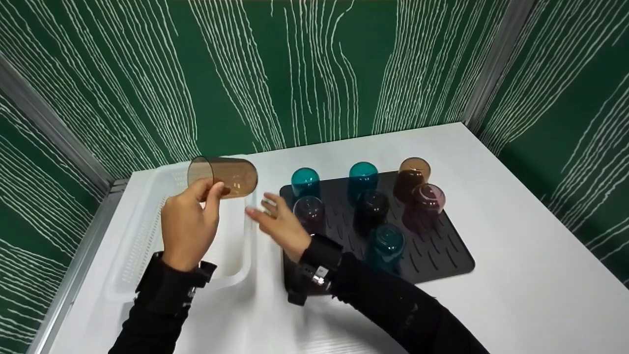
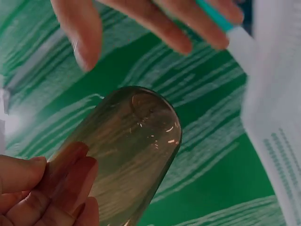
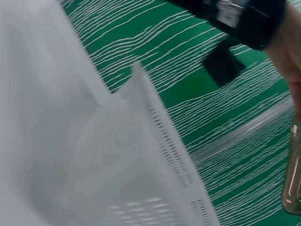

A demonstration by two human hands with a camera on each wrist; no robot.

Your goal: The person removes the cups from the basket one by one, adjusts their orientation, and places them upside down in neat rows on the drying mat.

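Observation:
My left hand pinches a brown see-through glass at its open rim, thumb outside. The glass lies on its side in the air over the white basket, its rounded base pointing right. In the left wrist view the fingers show through the wall of the brown glass. My right hand holds nothing; its fingers are spread loosely just below and right of the glass's base, with a gap between. Only the base end of the brown glass appears at the right wrist view's edge.
A black ridged drying mat lies to the right. Upside-down glasses stand on it, several in all, among them a teal glass, a brown glass and a pinkish glass. Green walls enclose the white table.

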